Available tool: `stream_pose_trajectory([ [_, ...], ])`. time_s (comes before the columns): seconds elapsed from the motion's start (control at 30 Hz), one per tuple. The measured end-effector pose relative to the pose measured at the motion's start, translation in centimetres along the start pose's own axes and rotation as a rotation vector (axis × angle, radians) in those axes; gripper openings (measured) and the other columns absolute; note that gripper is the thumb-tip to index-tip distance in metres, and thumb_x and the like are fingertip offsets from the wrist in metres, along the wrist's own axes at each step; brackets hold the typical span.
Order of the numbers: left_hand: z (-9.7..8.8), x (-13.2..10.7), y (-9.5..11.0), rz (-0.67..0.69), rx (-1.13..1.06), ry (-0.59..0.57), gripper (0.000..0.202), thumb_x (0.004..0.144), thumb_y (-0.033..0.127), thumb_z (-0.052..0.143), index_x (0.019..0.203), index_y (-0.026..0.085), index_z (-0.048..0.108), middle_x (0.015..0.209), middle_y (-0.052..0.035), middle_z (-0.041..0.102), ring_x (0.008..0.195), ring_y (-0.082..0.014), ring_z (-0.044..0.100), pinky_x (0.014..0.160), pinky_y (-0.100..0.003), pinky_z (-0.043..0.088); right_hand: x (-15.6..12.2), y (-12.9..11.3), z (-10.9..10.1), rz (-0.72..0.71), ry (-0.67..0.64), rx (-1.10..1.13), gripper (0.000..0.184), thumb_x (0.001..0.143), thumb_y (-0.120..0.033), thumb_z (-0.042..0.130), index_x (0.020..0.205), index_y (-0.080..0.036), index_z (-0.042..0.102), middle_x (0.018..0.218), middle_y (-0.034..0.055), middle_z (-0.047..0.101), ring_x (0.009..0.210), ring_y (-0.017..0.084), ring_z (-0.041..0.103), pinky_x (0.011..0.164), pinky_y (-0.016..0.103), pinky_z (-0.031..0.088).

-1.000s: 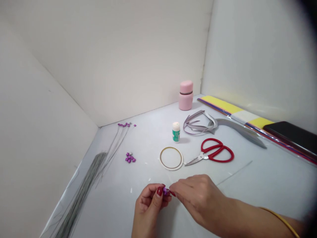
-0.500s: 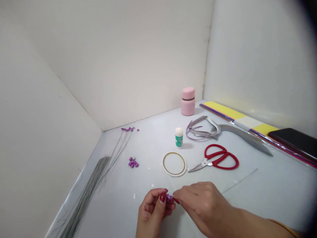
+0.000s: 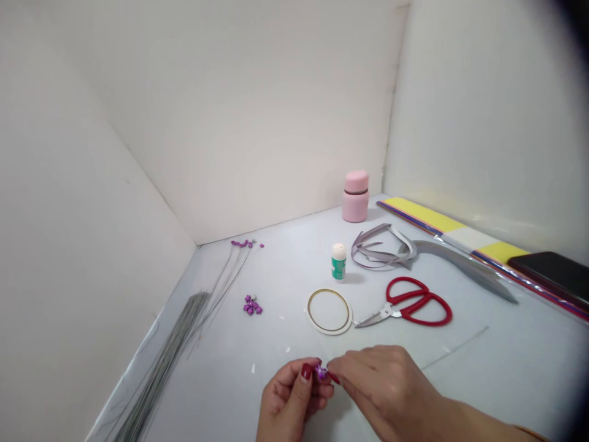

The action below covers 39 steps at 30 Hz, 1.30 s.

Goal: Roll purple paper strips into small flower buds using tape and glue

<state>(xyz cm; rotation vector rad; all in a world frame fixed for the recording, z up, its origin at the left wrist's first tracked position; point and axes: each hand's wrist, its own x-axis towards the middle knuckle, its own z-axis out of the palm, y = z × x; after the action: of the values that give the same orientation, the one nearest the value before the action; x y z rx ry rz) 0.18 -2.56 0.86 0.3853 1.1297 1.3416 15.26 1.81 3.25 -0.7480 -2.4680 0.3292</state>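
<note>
A small purple star-shaped piece (image 3: 321, 372) is pinched between the thumb and fingers of my left hand (image 3: 294, 393), near the front of the table. My right hand (image 3: 391, 383) meets it from the right, its thumb and forefinger closed on a thin grey wire (image 3: 455, 351). The wire runs out behind the hand to the right; its end by the purple piece is hidden by the fingers. Just beyond my hands lie a ring of white tape (image 3: 311, 320) and red-handled scissors (image 3: 405, 308).
At left lie a bundle of grey wires (image 3: 161, 362), several purple-tipped stems (image 3: 242, 244) and a pile of purple pieces (image 3: 252, 305). Farther back stand a glue bottle (image 3: 338, 264) and pink jar (image 3: 355, 199). Grey strips (image 3: 460, 261), coloured sheets (image 3: 423, 216) and a black phone (image 3: 552, 273) lie at right.
The whole view has shifted slightly, so everything sits a little lower and further right. Both hands keep their grip; slightly more of the purple piece shows between them.
</note>
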Motion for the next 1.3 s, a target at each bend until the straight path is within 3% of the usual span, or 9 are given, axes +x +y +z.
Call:
stream_pose_trajectory([
  [0.53,-0.01,-0.51,-0.06,0.177,0.139,0.111,0.019,0.046,0.027,0.081,0.056,0.015,0.071,0.050,-0.0001,0.069,0.050,-0.0080,0.059,0.053,-0.014,0.046,-0.28,-0.07,0.21,-0.010,-0.022,-0.030,0.022,0.078,-0.007,0.035,0.073,-0.018,0.055,0.056,-0.0010,0.055,0.047,0.013,0.046,0.049,0.026,0.026],
  [1.3,-0.31,-0.37,-0.25,0.148,0.216,0.084,0.015,0.051,0.026,0.078,0.059,0.015,0.071,0.053,-0.0012,0.068,0.053,-0.0101,0.058,0.054,-0.017,0.045,-0.31,-0.04,0.28,-0.014,-0.086,-0.067,0.021,0.076,-0.007,0.036,0.072,-0.018,0.053,0.058,-0.0011,0.056,0.046,0.013,0.045,0.046,0.027,0.024],
])
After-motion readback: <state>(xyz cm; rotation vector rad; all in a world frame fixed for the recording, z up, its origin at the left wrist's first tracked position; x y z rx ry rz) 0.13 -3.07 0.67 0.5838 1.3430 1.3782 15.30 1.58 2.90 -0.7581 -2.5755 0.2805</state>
